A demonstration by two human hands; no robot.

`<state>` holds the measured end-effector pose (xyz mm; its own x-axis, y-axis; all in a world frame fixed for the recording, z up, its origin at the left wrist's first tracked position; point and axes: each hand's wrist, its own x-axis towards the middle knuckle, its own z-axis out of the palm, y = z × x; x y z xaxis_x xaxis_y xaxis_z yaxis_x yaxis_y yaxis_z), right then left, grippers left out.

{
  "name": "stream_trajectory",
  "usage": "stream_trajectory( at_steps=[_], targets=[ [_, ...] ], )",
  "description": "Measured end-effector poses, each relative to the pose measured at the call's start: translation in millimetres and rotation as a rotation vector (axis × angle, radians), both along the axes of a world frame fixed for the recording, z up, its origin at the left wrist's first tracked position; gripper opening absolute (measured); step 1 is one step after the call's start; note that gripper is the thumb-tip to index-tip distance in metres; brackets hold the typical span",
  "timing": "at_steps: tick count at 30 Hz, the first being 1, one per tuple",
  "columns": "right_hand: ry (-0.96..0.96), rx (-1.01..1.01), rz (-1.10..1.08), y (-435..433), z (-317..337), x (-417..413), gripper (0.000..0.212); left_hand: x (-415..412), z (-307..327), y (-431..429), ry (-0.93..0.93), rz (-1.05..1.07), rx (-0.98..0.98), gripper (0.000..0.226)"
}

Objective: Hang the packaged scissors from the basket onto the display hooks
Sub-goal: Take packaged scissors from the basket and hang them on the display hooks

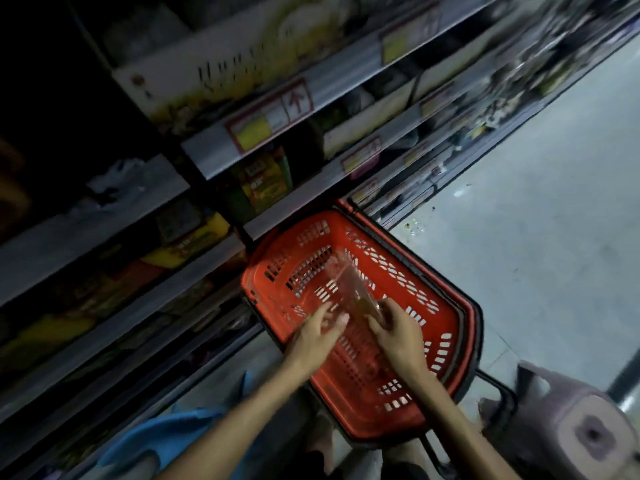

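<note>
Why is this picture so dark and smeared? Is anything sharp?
Head view: dim light, leftmost grey shelves nearly black; motion blur smears the price labels and the clear plastic package over the red plastic basket; left hand and right hand look sharpest.
</note>
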<state>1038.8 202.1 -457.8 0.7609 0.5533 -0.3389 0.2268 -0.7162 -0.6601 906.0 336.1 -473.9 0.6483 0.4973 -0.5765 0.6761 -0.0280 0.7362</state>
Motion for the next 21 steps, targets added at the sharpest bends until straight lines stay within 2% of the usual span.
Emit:
stream_trajectory(
  at_steps=[1, 3, 7, 9, 10, 16, 21],
  targets=[
    [-0.071, 0.038, 0.018, -4, 15, -4, 0.016, 13, 13, -3, -0.052, 0.136, -0.18, 0.054],
    [-0.242, 0.07, 0.086, -13, 40, -12, 0.02, 36, 38, -8, -0.133, 0.284, -0.349, 0.054],
    [-0.573, 0.08, 0.187, -27, 72, -18, 0.015, 69, 78, -19, -0.243, 0.396, -0.441, 0.034],
    [-0.663, 0.066, 0.194, -37, 82, -23, 0.024, 78, 89, -25, -0.323, 0.426, -0.515, 0.054],
    [-0.69, 0.064, 0.193, -44, 87, -25, 0.029, 81, 95, -29, -0.346, 0.418, -0.554, 0.062],
    [-0.626, 0.091, 0.121, -108, 110, -62, 0.045, 71, 144, -72, -0.315, 0.294, -0.776, 0.072],
    [-0.614, 0.166, -0.143, -161, 142, -114, 0.034, 32, 182, -123, -0.41, 0.158, -0.572, 0.066]
  ],
)
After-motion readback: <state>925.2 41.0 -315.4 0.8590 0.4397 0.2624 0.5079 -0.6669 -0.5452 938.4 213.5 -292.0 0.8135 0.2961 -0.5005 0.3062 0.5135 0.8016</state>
